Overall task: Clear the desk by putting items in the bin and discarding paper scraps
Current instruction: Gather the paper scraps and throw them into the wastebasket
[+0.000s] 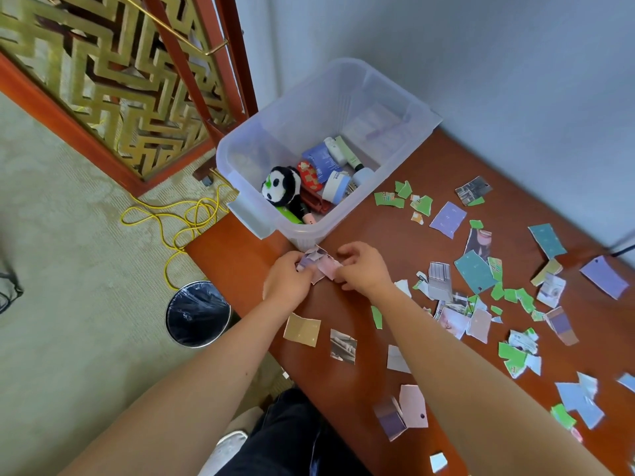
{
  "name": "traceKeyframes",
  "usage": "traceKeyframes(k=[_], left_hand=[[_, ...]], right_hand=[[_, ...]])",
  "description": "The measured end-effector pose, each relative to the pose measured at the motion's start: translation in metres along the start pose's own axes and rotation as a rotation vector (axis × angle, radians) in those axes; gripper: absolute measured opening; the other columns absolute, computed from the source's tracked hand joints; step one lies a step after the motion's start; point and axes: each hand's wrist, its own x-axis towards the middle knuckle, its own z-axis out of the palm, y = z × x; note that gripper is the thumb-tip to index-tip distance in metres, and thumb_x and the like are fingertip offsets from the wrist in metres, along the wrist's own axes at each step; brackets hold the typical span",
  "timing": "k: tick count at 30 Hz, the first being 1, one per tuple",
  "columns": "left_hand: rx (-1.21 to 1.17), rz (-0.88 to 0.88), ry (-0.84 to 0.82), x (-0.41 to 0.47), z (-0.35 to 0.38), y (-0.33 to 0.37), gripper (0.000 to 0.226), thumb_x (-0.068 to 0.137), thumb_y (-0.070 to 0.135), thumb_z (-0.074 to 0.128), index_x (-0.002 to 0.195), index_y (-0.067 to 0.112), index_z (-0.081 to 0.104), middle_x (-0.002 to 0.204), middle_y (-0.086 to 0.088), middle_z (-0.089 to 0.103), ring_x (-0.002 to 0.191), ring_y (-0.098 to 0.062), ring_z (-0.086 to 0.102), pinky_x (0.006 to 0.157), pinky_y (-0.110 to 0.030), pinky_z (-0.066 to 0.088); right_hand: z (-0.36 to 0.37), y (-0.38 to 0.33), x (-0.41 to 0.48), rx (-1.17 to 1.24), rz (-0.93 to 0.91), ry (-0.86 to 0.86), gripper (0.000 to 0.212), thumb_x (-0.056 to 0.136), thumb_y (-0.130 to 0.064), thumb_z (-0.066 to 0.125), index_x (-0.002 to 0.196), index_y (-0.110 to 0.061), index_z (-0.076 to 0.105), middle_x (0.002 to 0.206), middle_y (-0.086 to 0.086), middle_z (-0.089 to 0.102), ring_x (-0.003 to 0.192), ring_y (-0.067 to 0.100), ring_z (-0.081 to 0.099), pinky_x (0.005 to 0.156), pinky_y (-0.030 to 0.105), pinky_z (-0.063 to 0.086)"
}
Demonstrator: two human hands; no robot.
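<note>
Broadly, the brown desk [385,231] runs under both hands and away to the right of them. Just beyond the fingertips sits the clear plastic bin [309,108], already holding a plush panda, tubes and jars. Down on the floor, left of and below the left wrist, stands a round waste basket [197,314] with a dark liner. Loose paper scraps [474,271] lie strewn over the desk, mostly to the right of the right hand, with a few under the forearms.

Between the hands is a small bundle of scraps [318,264], pinkish and lilac. These torn bits look feather-light, limp and easily creased. They will likely slip apart if held loosely, so pressing them into one stack and pinching across the middle seems the safest hold.

Both forearms reach forward and converge. The left hand [287,280] has its fingers curled round the bundle's left side. The right hand [364,269] pinches the right edge with bent fingertips.
</note>
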Motion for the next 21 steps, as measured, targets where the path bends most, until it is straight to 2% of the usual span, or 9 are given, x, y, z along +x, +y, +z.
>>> traceKeyframes(k=[2, 4, 7, 14, 18, 21], left_hand=[[-0.078, -0.010, 0.003, -0.004, 0.000, 0.002, 0.011, 0.094, 0.027, 0.051, 0.096, 0.022, 0.061, 0.094, -0.001, 0.066, 0.086, -0.023, 0.061, 0.067, -0.032, 0.043], [-0.161, -0.038, -0.002, -0.011, 0.000, 0.007, 0.011, 0.095, 0.025, 0.050, 0.089, 0.022, 0.059, 0.091, -0.002, 0.068, 0.085, -0.024, 0.065, 0.072, -0.037, 0.051], [-0.307, -0.071, -0.039, -0.031, 0.003, 0.015, 0.016, 0.097, 0.023, 0.046, 0.088, 0.023, 0.059, 0.084, -0.003, 0.071, 0.081, -0.023, 0.070, 0.078, -0.044, 0.058], [-0.430, -0.035, -0.016, -0.090, 0.004, 0.032, 0.018, 0.100, 0.018, 0.043, 0.103, 0.014, 0.061, 0.083, 0.000, 0.070, 0.076, -0.017, 0.069, 0.073, -0.033, 0.059], [-0.457, -0.035, -0.016, -0.116, 0.000, 0.034, 0.022, 0.099, 0.015, 0.041, 0.105, 0.012, 0.062, 0.085, -0.003, 0.071, 0.078, -0.022, 0.072, 0.070, -0.032, 0.059], [-0.474, -0.029, -0.003, -0.131, -0.004, 0.036, 0.024, 0.098, 0.015, 0.041, 0.105, 0.010, 0.063, 0.085, -0.004, 0.072, 0.076, -0.022, 0.072, 0.065, -0.030, 0.058]], right_hand=[[0.000, 0.001, -0.009, 0.086, 0.013, -0.004, 0.030, 0.082, 0.003, 0.055, 0.104, -0.014, 0.065, 0.085, 0.010, 0.069, 0.078, 0.029, 0.071, 0.072, 0.044, 0.061], [-0.002, -0.001, -0.021, 0.189, 0.027, 0.004, 0.024, 0.087, 0.001, 0.049, 0.094, -0.015, 0.066, 0.086, 0.016, 0.071, 0.077, 0.027, 0.070, 0.075, 0.045, 0.061], [-0.008, -0.002, -0.042, 0.267, 0.021, 0.019, 0.021, 0.091, -0.001, 0.050, 0.088, -0.016, 0.065, 0.084, 0.012, 0.069, 0.076, 0.024, 0.069, 0.075, 0.043, 0.061], [-0.027, 0.003, -0.097, 0.318, -0.029, 0.012, 0.012, 0.092, -0.008, 0.058, 0.089, -0.017, 0.066, 0.079, 0.000, 0.066, 0.067, 0.012, 0.064, 0.056, 0.025, 0.058], [-0.029, 0.007, -0.121, 0.321, -0.057, 0.013, 0.007, 0.090, -0.010, 0.063, 0.089, -0.017, 0.065, 0.089, 0.006, 0.069, 0.067, 0.014, 0.066, 0.049, 0.021, 0.055], [-0.026, 0.005, -0.133, 0.333, -0.070, 0.026, 0.010, 0.087, -0.014, 0.070, 0.094, -0.016, 0.064, 0.097, 0.004, 0.069, 0.069, 0.015, 0.069, 0.052, 0.023, 0.056]])
